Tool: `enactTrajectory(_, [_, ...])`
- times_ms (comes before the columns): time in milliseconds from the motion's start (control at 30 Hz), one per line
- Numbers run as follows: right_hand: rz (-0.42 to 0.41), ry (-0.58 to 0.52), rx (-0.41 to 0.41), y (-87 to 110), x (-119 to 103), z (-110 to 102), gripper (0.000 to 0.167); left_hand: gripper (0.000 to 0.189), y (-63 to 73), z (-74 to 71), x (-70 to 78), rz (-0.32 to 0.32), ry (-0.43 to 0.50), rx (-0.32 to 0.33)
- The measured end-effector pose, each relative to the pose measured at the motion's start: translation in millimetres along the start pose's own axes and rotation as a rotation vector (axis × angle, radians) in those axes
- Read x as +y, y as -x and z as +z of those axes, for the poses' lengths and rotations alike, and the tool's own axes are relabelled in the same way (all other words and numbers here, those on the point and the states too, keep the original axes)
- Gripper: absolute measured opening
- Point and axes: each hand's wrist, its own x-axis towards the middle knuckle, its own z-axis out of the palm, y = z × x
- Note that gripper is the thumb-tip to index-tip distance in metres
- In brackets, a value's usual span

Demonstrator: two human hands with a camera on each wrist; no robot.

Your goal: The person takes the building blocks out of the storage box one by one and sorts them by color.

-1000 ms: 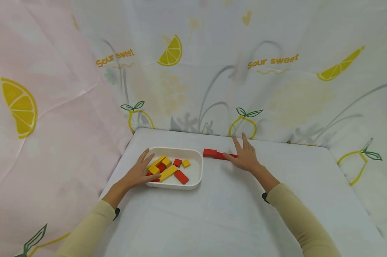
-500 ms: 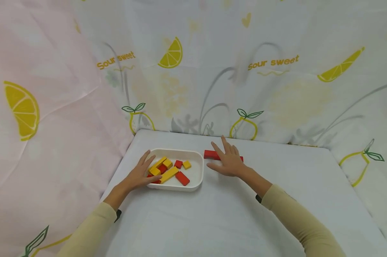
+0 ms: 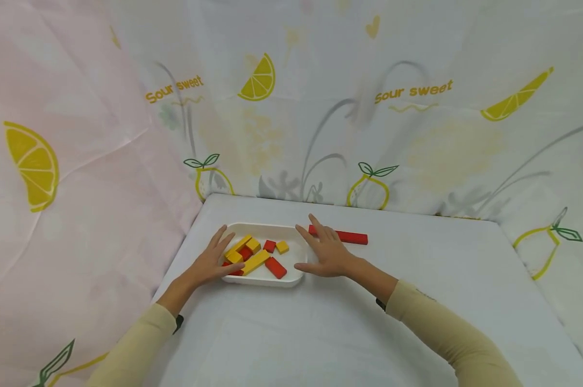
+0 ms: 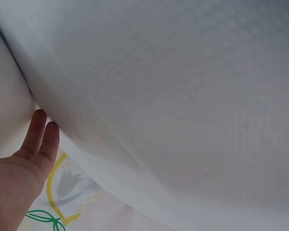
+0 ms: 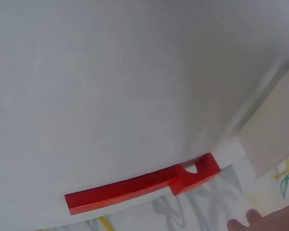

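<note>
A white tray [image 3: 298, 277] holds several red and yellow toy blocks, among them a long yellow block [image 3: 255, 263] and a red rectangular block [image 3: 275, 267]. At its left end lies my left hand [image 3: 211, 263], fingers spread and thumb over the near rim. My right hand [image 3: 327, 255] is at the right end, its fingers spread and holding nothing; whether it touches the rim I cannot tell. Behind that hand, a long red block [image 5: 120, 192] and a red arch block [image 5: 202, 173] stand end to end on the table, the arch partly hidden in the head view.
The table [image 3: 272, 338] has a white cover. A lemon-printed cloth [image 3: 296, 107] hangs along its back, and a pinkish cloth [image 3: 78, 231] along its left side. In the right wrist view the tray wall [image 5: 274, 120] shows beside the arch block.
My right hand has moved left and nearer, away from the red blocks to the tray's right end. The red blocks stay in place. My left hand stays at the tray's left end.
</note>
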Motion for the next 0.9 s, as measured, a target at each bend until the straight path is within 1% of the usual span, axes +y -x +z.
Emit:
enactTrajectory(167, [-0.010, -0.059, -0.020, -6.5, -12, 5, 0.103, 0.101, 0.8, 0.5, -0.5, -0.002, 0.000, 0.004])
enactTrajectory(267, [-0.054, -0.097, -0.033, -11.1, -18, 8, 0.106, 0.101, 1.1, 0.4, -1.0, 0.001, -0.003, 0.009])
enactTrajectory(400, [-0.115, -0.213, -0.071, -14.7, -27, 14, 0.106, 0.101, 0.9, 0.6, -1.7, 0.002, 0.000, 0.013])
enactTrajectory(467, [-0.130, -0.279, -0.093, -15.9, -31, 16, 0.105, 0.101, 0.1, 0.6, -1.7, -0.002, 0.004, 0.011])
enactTrajectory(567, [-0.152, -0.342, -0.113, -18.4, -37, 18, 0.102, 0.100, -0.7, 0.8, -1.9, -0.003, 0.008, 0.014])
enactTrajectory(667, [-0.178, -0.378, -0.113, -21.1, -40, 20, 0.100, 0.100, -1.5, 1.8, -2.8, 0.002, -0.001, 0.018])
enactTrajectory(767, [-0.200, -0.391, -0.108, -24.6, -40, 23, 0.098, 0.099, -2.0, 2.8, -3.6, 0.004, 0.001, 0.021])
enactTrajectory(900, [-0.192, -0.436, -0.107, -31.3, -40, 25, 0.096, 0.100, -1.7, 3.0, -4.2, -0.003, 0.002, 0.019])
